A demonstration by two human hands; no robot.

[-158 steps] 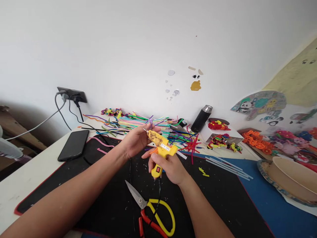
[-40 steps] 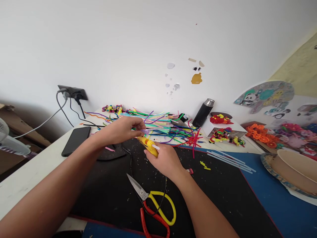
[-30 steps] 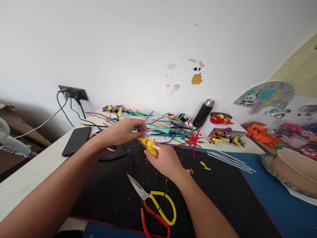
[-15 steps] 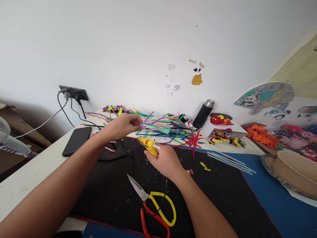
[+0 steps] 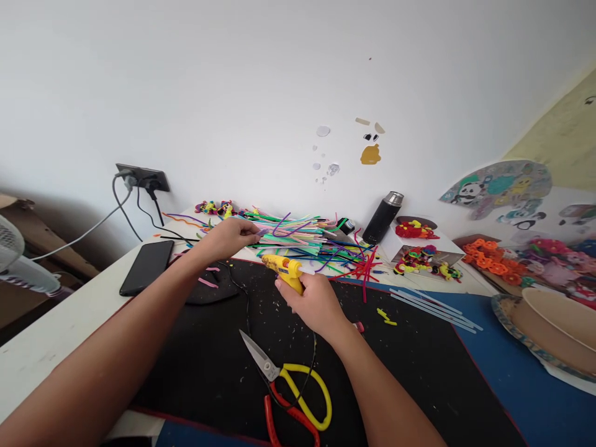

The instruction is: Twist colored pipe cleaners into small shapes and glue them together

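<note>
My right hand is wrapped round a yellow glue gun, its nozzle toward the left and a pale glue stick at its back. Left of the nozzle, my left hand pinches a small light-purple piece between thumb and fingertips. This piece is in front of a heap of coloured pipe cleaners, and its exact shape is unclear. Below both hands, scissors with one yellow and one red handle lie on the black mat, their blades toward the upper left.
A phone rests at the left. Behind are a black flask and small figures on a white box. Glue sticks and yellow bits lie at the right, near a round basket. The gun's cord crosses the mat.
My left hand has drawn back slightly to the left with the purple piece. The glue gun now shows more of its side, and the whole view has shifted a little.
</note>
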